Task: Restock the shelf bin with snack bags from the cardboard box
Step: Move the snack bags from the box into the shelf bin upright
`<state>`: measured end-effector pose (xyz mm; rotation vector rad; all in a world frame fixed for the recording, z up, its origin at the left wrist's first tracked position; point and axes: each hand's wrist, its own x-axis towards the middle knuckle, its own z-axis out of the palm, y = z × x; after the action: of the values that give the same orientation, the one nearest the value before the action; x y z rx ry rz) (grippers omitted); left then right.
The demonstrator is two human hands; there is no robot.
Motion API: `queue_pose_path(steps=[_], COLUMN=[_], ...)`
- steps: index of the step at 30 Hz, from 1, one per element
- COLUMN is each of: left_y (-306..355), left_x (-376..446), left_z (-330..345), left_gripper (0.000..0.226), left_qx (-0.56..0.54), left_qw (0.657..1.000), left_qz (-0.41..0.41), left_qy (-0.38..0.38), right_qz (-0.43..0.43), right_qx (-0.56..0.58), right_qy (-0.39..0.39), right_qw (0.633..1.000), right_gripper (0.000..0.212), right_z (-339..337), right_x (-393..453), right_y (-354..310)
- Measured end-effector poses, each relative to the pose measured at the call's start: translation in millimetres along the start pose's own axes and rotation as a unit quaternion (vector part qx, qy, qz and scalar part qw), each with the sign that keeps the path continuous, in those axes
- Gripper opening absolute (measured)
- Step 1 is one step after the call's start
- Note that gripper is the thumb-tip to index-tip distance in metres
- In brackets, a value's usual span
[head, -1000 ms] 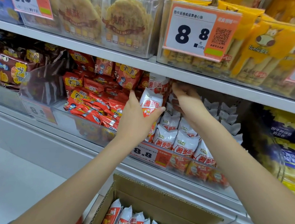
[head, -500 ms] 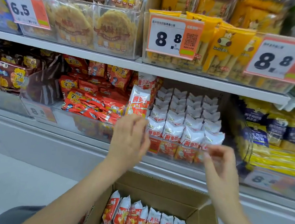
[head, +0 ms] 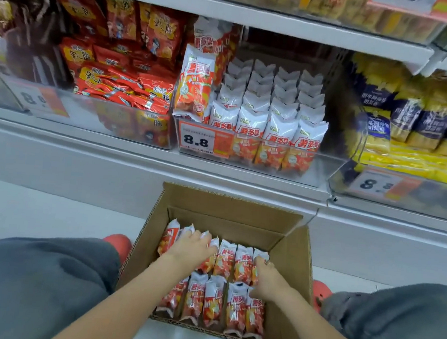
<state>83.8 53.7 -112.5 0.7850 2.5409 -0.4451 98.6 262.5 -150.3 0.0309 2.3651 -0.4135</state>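
Both hands are down in the cardboard box [head: 291, 257], which sits open on the floor in the lower middle of the frame, right below the shelf bin [head: 332, 166]. The box holds two rows of white-and-orange snack bags [head: 224, 260] standing on end, one row toward the far wall and one nearer the bottom edge of the frame.

The left hand [head: 193, 246] lies on top of the far row at its left end, fingers spread and slightly bent over the bag tops. Can't really tell if it's actually got hold of one or is just resting there. The right hand [head: 265, 281] is at the right end, between the two rows, fingers curled down among the bags, looks like it's closing round one but the grip itself is hidden.

Up in the middle of the frame the clear bin already has neat columns of the same bags behind an orange 8.8 price tag [head: 199, 140]. One bag [head: 195, 87] stands taller at the bin's left edge, facing out, with another behind it. Red snack packs [head: 122, 86] fill the bin to the left, yellow and navy packs [head: 419, 118] the one to the right.

Grey trouser knees [head: 34, 283] sit on either side of the box
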Motion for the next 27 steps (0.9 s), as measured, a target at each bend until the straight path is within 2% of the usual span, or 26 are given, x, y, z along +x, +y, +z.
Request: queue_pose_path(steps=[2,3,7,9,12,15,17,18,19,22,23,27], left_y=[-5,-10,-33,-44,-50,-48,-41,-37,-35,-26,-23,-21], left_x=[-1,-1,1,9,33,72,71,63,62,65,68,87], left_z=[18,27,61,75,107,177,165,139,130,117,119,122], left_gripper=[0.078,0.08,0.078,0.078,0.081,0.097,0.101,0.1,0.097,0.091,0.092,0.096], left_qx=[-0.026,-0.035,-0.133,-0.256,-0.433,-0.513,-0.531,-0.522,-0.491,-0.37,-0.367,-0.431], left_qw=[0.997,0.995,0.977,0.942,0.858,0.804,0.784,0.788,0.805,0.874,0.879,0.845], left_qz=[-0.061,-0.082,-0.15,-0.207,-0.269,-0.3,-0.321,-0.327,-0.332,-0.314,-0.305,-0.317], left_qy=[-0.038,-0.053,-0.066,-0.065,-0.06,-0.032,-0.029,-0.021,-0.014,0.01,0.01,-0.024], right_qz=[0.044,0.066,0.127,0.132,0.114,0.091,0.072,0.063,0.055,0.065,0.074,0.112], right_qx=[0.067,0.109,0.239,0.264,0.292,0.318,0.329,0.328,0.328,0.344,0.343,0.386], right_qy=[-0.016,-0.018,-0.014,-0.014,-0.035,-0.055,-0.063,-0.066,-0.069,-0.072,-0.067,-0.028], right_qw=[0.997,0.992,0.963,0.955,0.949,0.942,0.94,0.94,0.941,0.934,0.934,0.915], right_gripper=[0.092,0.097,0.099,0.097,0.087,0.088,0.088,0.084,0.078,0.067,0.064,0.047], right_z=[12,18,36,38,41,45,48,49,50,61,65,77], right_x=[10,16,35,45,61,79,94,102,110,132,137,160], right_y=[-3,-5,-12,-14,-22,-39,-52,-59,-65,-82,-87,-92])
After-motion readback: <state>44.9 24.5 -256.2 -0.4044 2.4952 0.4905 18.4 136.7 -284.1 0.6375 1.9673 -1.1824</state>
